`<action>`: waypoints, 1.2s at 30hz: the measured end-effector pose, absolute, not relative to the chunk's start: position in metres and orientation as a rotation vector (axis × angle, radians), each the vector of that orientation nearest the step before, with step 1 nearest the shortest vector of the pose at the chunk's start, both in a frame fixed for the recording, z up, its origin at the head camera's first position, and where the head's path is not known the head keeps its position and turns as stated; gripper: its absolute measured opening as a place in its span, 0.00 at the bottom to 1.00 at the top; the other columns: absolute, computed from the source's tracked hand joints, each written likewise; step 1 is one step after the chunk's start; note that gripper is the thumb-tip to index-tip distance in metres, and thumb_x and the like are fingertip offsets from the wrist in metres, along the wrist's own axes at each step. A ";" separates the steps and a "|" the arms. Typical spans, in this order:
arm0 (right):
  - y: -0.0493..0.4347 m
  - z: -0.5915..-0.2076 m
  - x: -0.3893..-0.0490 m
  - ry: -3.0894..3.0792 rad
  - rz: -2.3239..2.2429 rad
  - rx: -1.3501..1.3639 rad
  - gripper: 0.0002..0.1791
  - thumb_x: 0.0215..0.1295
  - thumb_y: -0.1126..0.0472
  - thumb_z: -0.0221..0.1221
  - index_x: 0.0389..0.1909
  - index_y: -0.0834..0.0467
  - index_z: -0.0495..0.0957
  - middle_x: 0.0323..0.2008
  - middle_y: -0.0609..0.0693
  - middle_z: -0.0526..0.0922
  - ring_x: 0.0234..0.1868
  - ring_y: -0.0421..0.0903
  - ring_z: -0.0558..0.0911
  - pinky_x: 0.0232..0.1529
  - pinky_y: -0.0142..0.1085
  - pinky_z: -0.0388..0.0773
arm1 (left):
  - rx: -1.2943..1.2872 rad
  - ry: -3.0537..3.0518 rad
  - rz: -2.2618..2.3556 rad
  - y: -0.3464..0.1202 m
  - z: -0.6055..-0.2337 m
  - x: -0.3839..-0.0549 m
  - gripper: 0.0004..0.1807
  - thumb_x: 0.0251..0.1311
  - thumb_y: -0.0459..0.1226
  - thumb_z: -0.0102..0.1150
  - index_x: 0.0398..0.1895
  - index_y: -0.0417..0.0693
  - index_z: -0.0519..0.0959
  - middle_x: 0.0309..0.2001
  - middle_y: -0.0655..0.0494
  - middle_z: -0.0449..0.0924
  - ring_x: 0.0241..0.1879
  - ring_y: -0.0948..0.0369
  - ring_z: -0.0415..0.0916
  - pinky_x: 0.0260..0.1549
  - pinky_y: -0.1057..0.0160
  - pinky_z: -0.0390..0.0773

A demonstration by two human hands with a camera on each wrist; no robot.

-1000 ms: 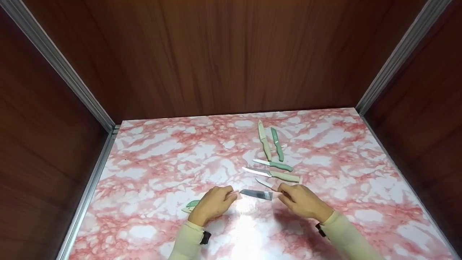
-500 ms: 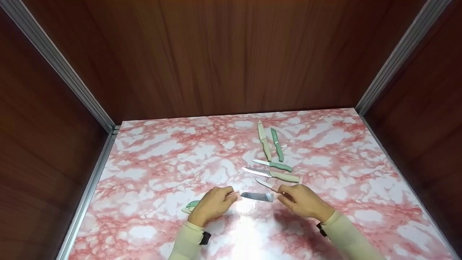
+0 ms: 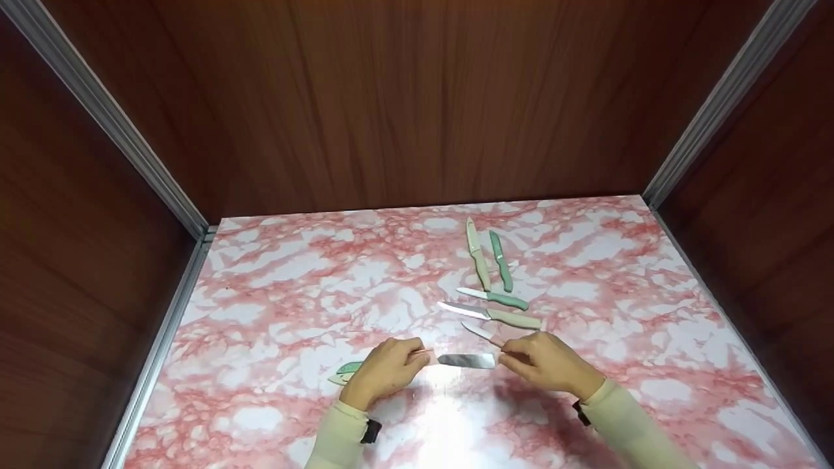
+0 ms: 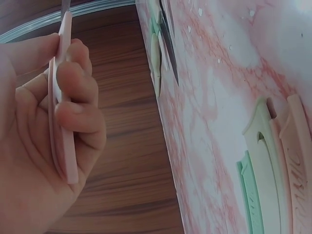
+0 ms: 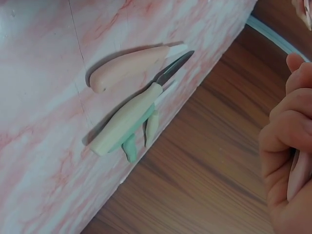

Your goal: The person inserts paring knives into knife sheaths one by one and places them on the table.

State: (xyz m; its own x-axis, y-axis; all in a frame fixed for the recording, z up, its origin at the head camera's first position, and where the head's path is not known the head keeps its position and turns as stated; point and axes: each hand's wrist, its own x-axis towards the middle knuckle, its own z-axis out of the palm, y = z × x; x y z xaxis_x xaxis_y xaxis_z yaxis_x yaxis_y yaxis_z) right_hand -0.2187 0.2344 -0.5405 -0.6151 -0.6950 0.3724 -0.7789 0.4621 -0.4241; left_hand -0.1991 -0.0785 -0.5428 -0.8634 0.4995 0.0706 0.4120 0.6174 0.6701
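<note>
My left hand [image 3: 386, 367] pinches a slim pink knife sheath [image 4: 68, 141] between thumb and fingers, its mouth facing right. From the other side, my right hand [image 3: 547, 365] grips the pink handle [image 5: 299, 176] of a knife, most of it hidden in the fingers. That knife's broad blade [image 3: 466, 361] lies level between the hands, its tip right at the sheath's mouth. Just beyond the right fingers lies another pink-handled knife [image 5: 129, 68] with a bare blade. Near the left hand are a green sheath [image 4: 249, 192], a cream sheath [image 4: 265, 156] and pink sheath pieces [image 4: 296, 161].
Beyond the right hand lie a bare cream-handled knife [image 3: 515, 318] and a bare green-handled knife [image 3: 507, 300]. Farther back, a cream sheathed knife [image 3: 477, 254] and a green sheathed knife [image 3: 501, 260] point away. Wood panels [image 3: 417, 104] enclose the marbled table [image 3: 273, 293].
The blade in my right hand has turned from a slant to nearly level, its tip dropping slightly to line up with the sheath. Both hands have stayed almost in place.
</note>
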 end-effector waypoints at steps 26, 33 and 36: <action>0.235 -0.532 -0.218 -2.510 0.933 1.391 0.08 0.64 0.58 0.60 0.26 0.50 0.84 0.21 0.32 0.76 0.18 0.25 0.64 0.20 0.20 0.63 | 0.848 2.744 1.126 -0.064 -0.543 -0.190 0.13 0.65 0.48 0.53 0.24 0.55 0.74 0.15 0.69 0.57 0.17 0.71 0.56 0.18 0.70 0.58; 0.233 -0.531 -0.217 -2.482 0.920 1.403 0.07 0.62 0.61 0.62 0.25 0.51 0.83 0.21 0.33 0.76 0.17 0.26 0.64 0.19 0.20 0.62 | 0.834 2.753 1.108 -0.062 -0.541 -0.189 0.13 0.65 0.48 0.53 0.24 0.56 0.73 0.14 0.68 0.55 0.16 0.70 0.53 0.18 0.69 0.56; 0.233 -0.531 -0.217 -2.475 0.914 1.412 0.07 0.62 0.60 0.62 0.25 0.52 0.83 0.20 0.33 0.75 0.17 0.25 0.63 0.19 0.20 0.61 | 0.832 2.766 1.101 -0.060 -0.542 -0.189 0.12 0.65 0.48 0.53 0.24 0.57 0.74 0.14 0.68 0.55 0.16 0.70 0.54 0.19 0.69 0.58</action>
